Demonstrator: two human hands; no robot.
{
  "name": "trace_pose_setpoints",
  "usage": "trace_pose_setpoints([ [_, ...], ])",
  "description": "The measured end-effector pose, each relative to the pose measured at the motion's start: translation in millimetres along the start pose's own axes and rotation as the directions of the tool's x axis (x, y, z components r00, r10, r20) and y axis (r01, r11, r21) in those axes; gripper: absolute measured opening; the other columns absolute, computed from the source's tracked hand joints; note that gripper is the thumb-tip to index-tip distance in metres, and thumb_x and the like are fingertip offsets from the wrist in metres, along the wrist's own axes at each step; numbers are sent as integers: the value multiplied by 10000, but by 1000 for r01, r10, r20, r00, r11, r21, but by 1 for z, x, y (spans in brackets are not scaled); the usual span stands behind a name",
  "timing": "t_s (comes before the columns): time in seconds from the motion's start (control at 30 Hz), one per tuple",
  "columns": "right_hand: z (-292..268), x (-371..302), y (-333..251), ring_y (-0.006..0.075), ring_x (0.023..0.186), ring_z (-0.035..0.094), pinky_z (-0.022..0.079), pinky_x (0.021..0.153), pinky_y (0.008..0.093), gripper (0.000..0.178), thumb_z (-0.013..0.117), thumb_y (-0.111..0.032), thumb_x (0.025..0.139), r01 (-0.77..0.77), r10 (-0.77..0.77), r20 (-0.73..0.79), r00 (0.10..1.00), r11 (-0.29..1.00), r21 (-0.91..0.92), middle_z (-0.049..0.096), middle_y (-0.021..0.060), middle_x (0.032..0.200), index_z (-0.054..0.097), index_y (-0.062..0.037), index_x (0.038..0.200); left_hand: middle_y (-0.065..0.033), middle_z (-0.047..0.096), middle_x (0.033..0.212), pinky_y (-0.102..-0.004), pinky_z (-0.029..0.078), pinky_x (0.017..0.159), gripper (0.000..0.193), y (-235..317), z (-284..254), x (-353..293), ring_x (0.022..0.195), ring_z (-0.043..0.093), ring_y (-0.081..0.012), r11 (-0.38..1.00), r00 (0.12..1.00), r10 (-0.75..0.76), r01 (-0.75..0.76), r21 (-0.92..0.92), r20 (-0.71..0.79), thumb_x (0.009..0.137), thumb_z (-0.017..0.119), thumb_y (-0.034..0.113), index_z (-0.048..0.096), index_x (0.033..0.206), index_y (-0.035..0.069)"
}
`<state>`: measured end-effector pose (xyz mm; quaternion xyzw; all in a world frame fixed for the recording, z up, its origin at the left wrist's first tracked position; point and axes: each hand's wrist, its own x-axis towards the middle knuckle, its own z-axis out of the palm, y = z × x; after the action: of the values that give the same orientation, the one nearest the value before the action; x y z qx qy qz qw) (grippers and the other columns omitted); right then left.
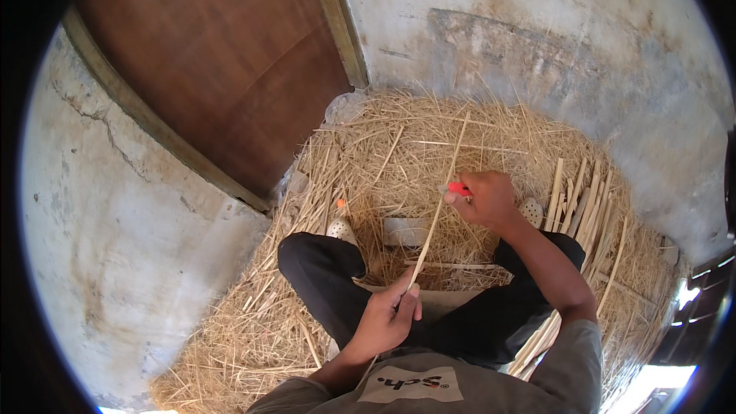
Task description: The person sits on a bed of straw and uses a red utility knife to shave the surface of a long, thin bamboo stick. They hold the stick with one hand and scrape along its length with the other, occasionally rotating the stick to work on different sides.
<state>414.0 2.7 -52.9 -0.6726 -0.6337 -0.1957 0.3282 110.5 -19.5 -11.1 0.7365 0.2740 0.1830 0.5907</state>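
A long, thin, pale strip (434,231), apparently bamboo, slants up and away from my lap. My left hand (389,316) is closed round its near end, thumb on top. Farther out, my right hand (488,196) grips a small red-handled knife (460,188). Its short blade lies at the strip, past the middle of its length; whether it cuts into it I cannot tell. The strip's far end reaches over the straw, free of both hands. Its lowest end is hidden by my left hand.
Straw and shavings (429,126) cover the ground. Split sticks (586,203) lie in a bundle at the right. A pale block (406,231) sits between my light perforated shoes (342,231). A small orange object (341,203) lies to the left. A brown door (222,54) and stained walls (537,46) stand behind.
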Motion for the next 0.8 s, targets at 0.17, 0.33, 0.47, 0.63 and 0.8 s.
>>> trace_pose_setpoints([
  [0.17, -10, 18, 11, 264, 396, 483, 374, 419, 402, 596, 496, -616, 883, -135, 133, 74, 988, 991, 19, 461, 91, 467, 528, -88, 609, -13, 499, 641, -220, 404, 589, 395, 6, -1, -7, 603, 481, -65, 997, 998, -49, 51, -56, 26, 1002, 423, 85, 432, 1393, 26],
  [0.33, 6, -2, 6, 274, 420, 509, 396, 446, 399, 628, 493, -640, 877, -117, 118, -23, 993, 992, 40, 475, 103, 477, 550, -69, 621, -5, 497, 652, -215, 398, 607, 373, 7, 0, -7, 624, 480, -62, 995, 997, -67, 69, -66, 38, 1015, 407, 102, 454, 1373, 10],
  [0.47, -2, 19, 18, 269, 392, 488, 375, 410, 389, 615, 486, -626, 890, -139, 139, 38, 990, 990, -12, 466, 99, 473, 561, -74, 628, -5, 503, 647, -216, 392, 602, 369, 6, -4, -15, 625, 477, -61, 990, 995, -77, 83, -111, 60, 1020, 402, 118, 458, 1371, 19],
  [0.63, -11, 22, 24, 276, 431, 492, 392, 456, 395, 647, 440, -632, 909, -206, 216, 103, 971, 973, -100, 463, 101, 489, 544, -66, 612, -4, 496, 636, -218, 380, 591, 364, 9, -5, -20, 617, 464, -60, 983, 988, -129, 139, -119, 90, 1022, 410, 128, 464, 1366, 24],
  [0.8, -31, 38, 97, 208, 477, 502, 383, 467, 374, 711, 344, -686, 910, -596, 599, 12, 801, 799, -79, 463, 49, 483, 529, -85, 579, -22, 512, 610, -222, 367, 543, 355, 13, -9, -38, 538, 442, -62, 974, 980, -68, 105, -198, 187, 1023, 405, 146, 475, 1346, 17],
])
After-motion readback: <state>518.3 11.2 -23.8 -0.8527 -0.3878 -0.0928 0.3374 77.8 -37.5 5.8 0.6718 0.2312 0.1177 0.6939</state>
